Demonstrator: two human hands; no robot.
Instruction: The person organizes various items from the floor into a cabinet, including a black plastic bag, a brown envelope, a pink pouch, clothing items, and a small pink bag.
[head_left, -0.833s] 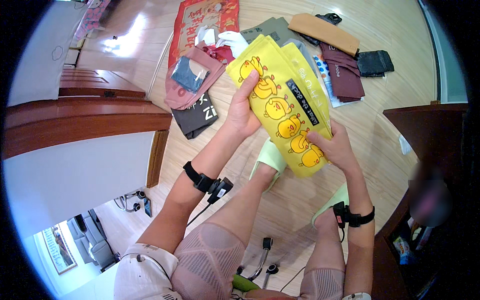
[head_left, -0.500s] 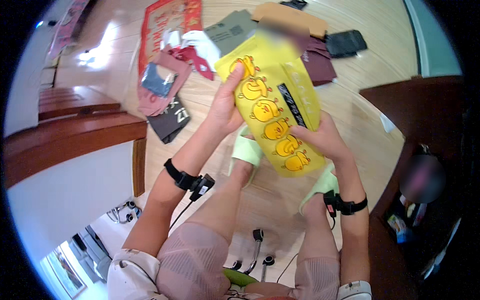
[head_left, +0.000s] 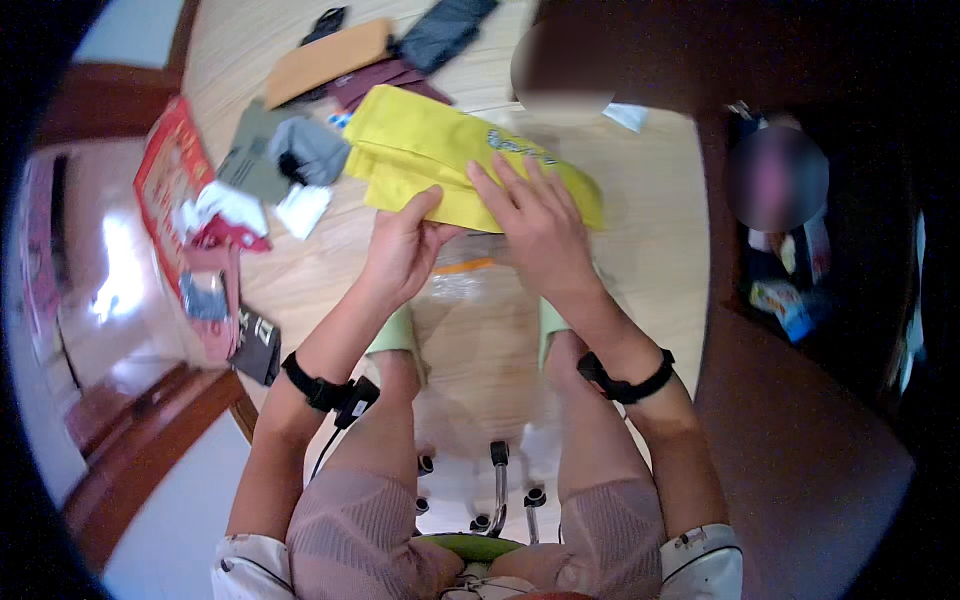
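Observation:
A yellow bag [head_left: 430,155], flattened and folded, is held above the floor in front of my knees. Its plain face with small dark lettering is turned up. My left hand [head_left: 405,240] pinches the near-left edge, thumb on top and fingers underneath. Across the right part of the bag, my right hand [head_left: 535,215] lies with its fingers stretched and slightly apart; its thumb is hidden. Beneath my hands, between my feet, a clear plastic bag [head_left: 460,275] with an orange strip rests on the floor.
To the far left lie a red printed bag [head_left: 175,150], a grey-green bag [head_left: 250,150], white cloth [head_left: 230,205] and a dark bag [head_left: 257,345]. Beyond the yellow bag are an orange-tan case [head_left: 330,62] and a black pouch [head_left: 445,30]. Dark wooden furniture [head_left: 790,430] stands right.
The yellow bag has turned from its chick-printed face to a plainer one and now lies sideways. My right hand has shifted from gripping its edge to lying on top. The view has swung rightward.

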